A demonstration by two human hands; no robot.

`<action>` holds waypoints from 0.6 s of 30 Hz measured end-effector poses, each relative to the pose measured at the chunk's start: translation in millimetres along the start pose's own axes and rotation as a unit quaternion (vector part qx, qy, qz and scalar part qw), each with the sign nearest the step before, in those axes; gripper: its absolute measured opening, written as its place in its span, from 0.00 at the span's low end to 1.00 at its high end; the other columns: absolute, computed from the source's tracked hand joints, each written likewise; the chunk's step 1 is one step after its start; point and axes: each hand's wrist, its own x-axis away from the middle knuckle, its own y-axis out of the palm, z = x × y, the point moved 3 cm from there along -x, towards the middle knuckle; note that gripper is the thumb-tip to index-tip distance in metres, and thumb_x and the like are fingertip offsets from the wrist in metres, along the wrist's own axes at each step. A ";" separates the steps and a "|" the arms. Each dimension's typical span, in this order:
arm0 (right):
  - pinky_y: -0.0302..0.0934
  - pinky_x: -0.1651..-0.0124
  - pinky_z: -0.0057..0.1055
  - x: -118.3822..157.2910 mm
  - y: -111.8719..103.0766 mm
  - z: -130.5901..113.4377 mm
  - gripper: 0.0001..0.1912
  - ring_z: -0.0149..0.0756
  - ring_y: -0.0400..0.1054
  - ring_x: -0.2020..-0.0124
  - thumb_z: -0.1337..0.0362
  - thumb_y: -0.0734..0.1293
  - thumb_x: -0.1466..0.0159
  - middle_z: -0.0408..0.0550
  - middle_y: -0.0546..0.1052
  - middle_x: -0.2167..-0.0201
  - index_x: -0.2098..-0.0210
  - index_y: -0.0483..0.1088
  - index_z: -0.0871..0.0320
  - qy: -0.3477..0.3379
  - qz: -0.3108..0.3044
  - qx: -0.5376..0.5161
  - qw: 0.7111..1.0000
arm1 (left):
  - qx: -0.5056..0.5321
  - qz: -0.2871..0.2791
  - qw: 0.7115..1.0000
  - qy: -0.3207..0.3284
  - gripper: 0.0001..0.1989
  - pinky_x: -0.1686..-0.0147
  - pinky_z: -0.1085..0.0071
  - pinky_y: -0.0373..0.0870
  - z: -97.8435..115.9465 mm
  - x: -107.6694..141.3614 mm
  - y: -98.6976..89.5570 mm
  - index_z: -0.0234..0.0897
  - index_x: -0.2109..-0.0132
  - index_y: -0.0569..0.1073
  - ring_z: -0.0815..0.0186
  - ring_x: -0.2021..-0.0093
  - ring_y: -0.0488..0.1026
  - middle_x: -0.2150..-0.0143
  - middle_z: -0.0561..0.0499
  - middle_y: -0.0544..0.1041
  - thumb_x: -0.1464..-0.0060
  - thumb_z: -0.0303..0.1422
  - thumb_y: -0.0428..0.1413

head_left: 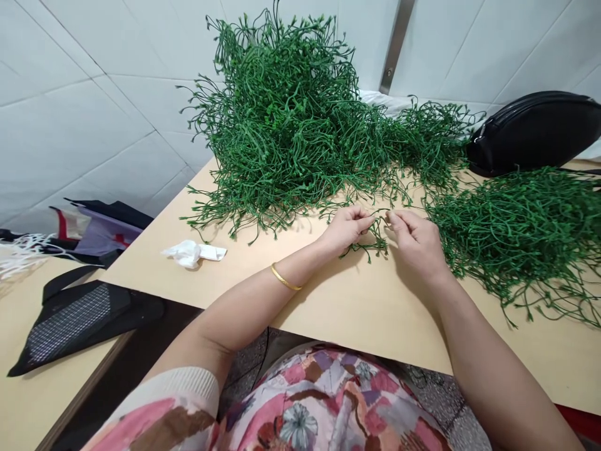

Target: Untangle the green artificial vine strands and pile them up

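Note:
My left hand (350, 228), with a gold bangle on its wrist, pinches a thin green stem (381, 212) near the middle of the table. Facing it, my right hand (416, 238) pinches the stem's other end between thumb and fingers. The stem looks like artificial greenery. Some loose green sprigs (373, 245) lie or hang just below my left fingers; whether they join the held stem I cannot tell. Behind my hands rises a tall heap of tangled green stems (286, 125) with small knobbed tips. A lower pile of green stems (521, 232) spreads beside my right hand.
A black bag (539, 134) stands at the back right of the table (357, 307). Crumpled white tissue (192, 252) lies left of my forearm. A black mesh item (75, 319) rests on another table at far left. A white tiled wall (141, 56) closes off the back.

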 end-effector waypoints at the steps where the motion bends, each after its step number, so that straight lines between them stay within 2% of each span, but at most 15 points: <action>1: 0.55 0.69 0.31 -1.6 1.4 3.2 0.14 0.34 0.63 0.73 0.56 0.59 0.36 0.46 0.70 0.76 0.72 0.68 0.57 0.017 -0.027 -0.021 0.999 | -0.009 -0.015 1.000 0.015 0.11 0.83 0.79 0.45 0.0 -0.1 0.4 0.34 0.76 0.61 0.81 0.85 0.49 0.84 0.60 0.58 0.48 0.25 0.55; 4: 0.50 0.72 0.29 -3.2 5.5 7.1 0.15 0.30 0.55 0.78 0.55 0.59 0.37 0.41 0.61 0.81 0.76 0.63 0.57 0.038 -0.095 -0.070 0.992 | -0.038 -0.056 0.997 0.042 0.10 0.82 0.79 0.48 -1.6 -0.5 2.4 0.33 0.75 0.62 0.81 0.85 0.52 0.84 0.60 0.60 0.49 0.25 0.54; 7: 0.47 0.73 0.29 -2.4 7.1 6.4 0.16 0.29 0.51 0.79 0.56 0.58 0.36 0.39 0.56 0.83 0.78 0.58 0.56 0.044 -0.120 -0.075 0.989 | -0.065 -0.077 0.994 0.031 0.08 0.82 0.79 0.47 -3.9 -1.3 2.7 0.34 0.72 0.62 0.79 0.86 0.54 0.83 0.58 0.64 0.47 0.26 0.52; 10: 0.47 0.71 0.30 -2.4 5.4 3.8 0.17 0.30 0.51 0.77 0.58 0.57 0.36 0.40 0.57 0.82 0.80 0.55 0.56 0.027 -0.126 -0.009 0.992 | -0.073 -0.111 0.991 0.029 0.08 0.82 0.79 0.47 -1.9 -2.2 0.1 0.34 0.72 0.62 0.79 0.85 0.55 0.84 0.59 0.62 0.47 0.27 0.53; 13: 0.47 0.67 0.31 -3.4 3.7 1.2 0.16 0.33 0.53 0.74 0.60 0.56 0.37 0.43 0.61 0.82 0.81 0.55 0.57 -0.015 -0.138 0.045 0.989 | -0.063 -0.168 0.983 0.033 0.10 0.80 0.80 0.50 3.2 -3.2 -4.6 0.33 0.74 0.62 0.79 0.83 0.55 0.83 0.61 0.58 0.51 0.27 0.57; 15: 0.48 0.66 0.31 -3.8 4.1 2.1 0.16 0.34 0.55 0.72 0.60 0.57 0.37 0.43 0.62 0.81 0.81 0.57 0.57 -0.013 -0.138 0.029 0.990 | -0.042 -0.203 0.978 0.016 0.11 0.81 0.80 0.48 5.1 -3.8 -7.8 0.33 0.74 0.62 0.80 0.83 0.52 0.82 0.61 0.56 0.52 0.28 0.58; 18: 0.48 0.69 0.30 -3.6 7.3 7.3 0.18 0.31 0.53 0.76 0.56 0.57 0.36 0.41 0.60 0.81 0.80 0.58 0.57 0.055 -0.106 -0.069 0.991 | 0.016 -0.232 0.972 -0.025 0.11 0.83 0.80 0.40 4.3 -5.2 -10.6 0.34 0.71 0.63 0.81 0.84 0.47 0.82 0.62 0.52 0.52 0.30 0.59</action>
